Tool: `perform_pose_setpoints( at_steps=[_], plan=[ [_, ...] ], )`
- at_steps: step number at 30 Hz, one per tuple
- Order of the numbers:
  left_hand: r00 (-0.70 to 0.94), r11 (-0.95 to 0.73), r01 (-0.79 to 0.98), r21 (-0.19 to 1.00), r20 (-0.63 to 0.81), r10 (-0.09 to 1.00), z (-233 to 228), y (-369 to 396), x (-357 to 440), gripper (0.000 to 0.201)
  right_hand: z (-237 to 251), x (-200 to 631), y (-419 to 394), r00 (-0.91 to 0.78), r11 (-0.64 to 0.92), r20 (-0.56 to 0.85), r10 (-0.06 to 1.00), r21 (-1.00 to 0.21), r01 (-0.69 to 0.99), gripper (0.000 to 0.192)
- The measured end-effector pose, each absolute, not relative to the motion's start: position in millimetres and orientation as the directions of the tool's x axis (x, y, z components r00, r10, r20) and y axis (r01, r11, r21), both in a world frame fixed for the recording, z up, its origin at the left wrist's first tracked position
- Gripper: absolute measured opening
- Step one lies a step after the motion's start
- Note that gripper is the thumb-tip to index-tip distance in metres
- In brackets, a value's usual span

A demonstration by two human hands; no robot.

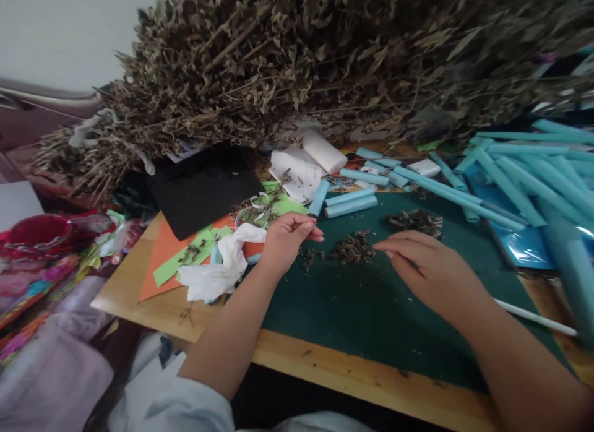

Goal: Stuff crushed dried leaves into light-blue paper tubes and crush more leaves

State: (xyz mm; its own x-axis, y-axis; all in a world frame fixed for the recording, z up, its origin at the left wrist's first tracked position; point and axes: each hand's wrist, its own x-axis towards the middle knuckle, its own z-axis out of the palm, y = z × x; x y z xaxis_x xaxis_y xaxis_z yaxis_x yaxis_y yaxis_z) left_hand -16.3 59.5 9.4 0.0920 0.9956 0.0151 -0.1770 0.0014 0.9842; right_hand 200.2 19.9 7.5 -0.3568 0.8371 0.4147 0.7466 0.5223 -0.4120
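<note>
Dried, brown and brittle, a great heap of leafy branches [325,60] fills the whole upper span from ten o'clock round to two o'clock. Below it a dark green mat [371,314] covers the wooden table [153,308], running from the centre down to five o'clock. At three o'clock lie many long light-blue paper tubes [524,184], with shorter ones just above the mat's top edge. A black sheet [204,187] rests at eleven o'clock, orange and green paper [162,259] beside it at nine o'clock, and a crumpled white tissue [218,271] on top of those.

Smaller still, a little pile of crumbled dry leaves [355,249] sits on the mat at the centre, with a second pile [417,220] at one o'clock of it.

The left hand [288,240] hovers at nine o'clock of the central pile, fingers curled in with thumb and forefinger pinched together; whether anything sits between them cannot be told. The right hand [431,271] lies at four o'clock of the pile, palm down, fingers loosely extended and holding nothing, their tips just beside the crumbs' right edge.
</note>
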Motion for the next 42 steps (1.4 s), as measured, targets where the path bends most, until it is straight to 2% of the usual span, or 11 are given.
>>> perform_pose_setpoints(
  at_steps=[3,10,12,17,23,29,31,33,36,39,42],
  plan=[
    [0.109,-0.060,-0.070,0.996,0.067,0.992,10,57,-18,0.023,8,196,19,-0.347,0.504,0.393,0.851,-0.427,0.751,0.025],
    [0.100,-0.146,0.166,0.975,0.131,0.986,8,59,-20,0.041,6,198,22,-0.277,0.409,0.325,0.904,-0.469,0.783,0.022],
    [0.109,-0.170,0.229,0.958,0.148,0.983,7,60,-20,0.037,6,198,23,-0.258,0.396,0.329,0.909,-0.480,0.783,0.021],
    [0.130,-0.206,0.389,0.898,0.168,0.977,8,59,-18,0.008,7,194,26,-0.204,0.337,0.300,0.932,-0.507,0.794,0.017],
    [0.243,-0.246,0.504,0.828,0.137,0.960,10,56,-14,0.014,6,189,27,-0.164,0.296,0.290,0.943,-0.506,0.810,0.014],
    [0.320,-0.347,0.724,0.596,0.156,0.935,8,59,-6,0.039,2,179,34,-0.154,0.263,0.260,0.953,-0.465,0.845,0.016],
    [0.371,-0.400,0.746,0.533,0.166,0.914,5,62,-1,0.034,1,177,37,-0.165,0.261,0.249,0.954,-0.427,0.865,0.017],
    [0.455,-0.483,0.744,0.463,0.179,0.872,4,65,1,0.018,0,177,39,-0.186,0.278,0.253,0.949,-0.400,0.874,0.020],
    [0.538,-0.561,0.717,0.414,0.184,0.823,8,67,-5,0.031,1,181,37,-0.209,0.312,0.283,0.936,-0.391,0.866,0.025],
    [0.586,-0.576,0.709,0.407,0.115,0.802,20,65,-22,0.024,5,187,32,-0.204,0.328,0.326,0.923,-0.393,0.859,0.026],
    [0.613,-0.546,0.751,0.372,-0.086,0.785,32,60,-38,0.028,10,190,26,-0.207,0.360,0.377,0.903,-0.398,0.844,0.025]
  ],
)
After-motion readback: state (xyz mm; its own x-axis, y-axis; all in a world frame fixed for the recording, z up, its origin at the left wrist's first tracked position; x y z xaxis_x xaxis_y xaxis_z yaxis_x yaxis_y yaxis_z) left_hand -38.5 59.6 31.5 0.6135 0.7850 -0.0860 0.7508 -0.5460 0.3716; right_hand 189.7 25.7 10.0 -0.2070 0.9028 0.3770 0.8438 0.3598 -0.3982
